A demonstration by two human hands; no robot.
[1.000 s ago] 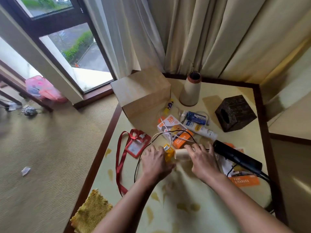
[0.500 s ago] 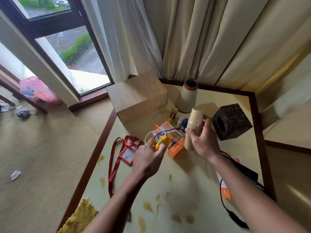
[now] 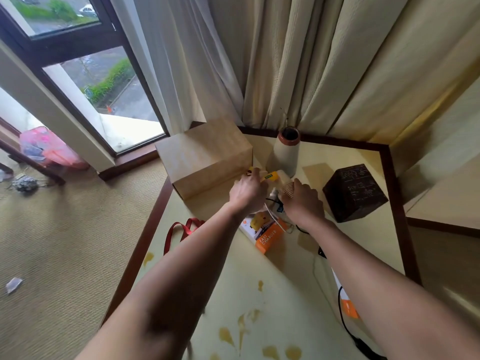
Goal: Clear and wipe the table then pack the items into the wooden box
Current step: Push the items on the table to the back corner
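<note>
Head view: both hands are reaching much farther back across the desk (image 3: 145,245) than a second ago, when they were gathering things at its middle. The left hand (image 3: 246,193) is gripping what looks like a yellow marker (image 3: 270,175), fingers curled round it, right against the front corner of the wooden box (image 3: 205,157). The right hand (image 3: 301,201) is holding the ribbed paper cup (image 3: 287,187), tilted over, just in front of the vase (image 3: 287,152). So the clearing is under way, by my reading, with two items being shifted toward the back corner. The wooden box is standing closed at the far left of the desk beside the curtain, so nothing is going in until its lid is opened. Plenty is waiting: the orange fast charger box (image 3: 270,233) with a white wire over it just below the wrists, a red lanyard (image 3: 181,229) partly hidden by the left forearm, and a black cable (image 3: 348,331) trailing off the right edge. A dark carved box (image 3: 354,192) is sitting near the right hand. Brownish stains (image 3: 226,336) are showing on the near surface, not yet wiped.
</note>
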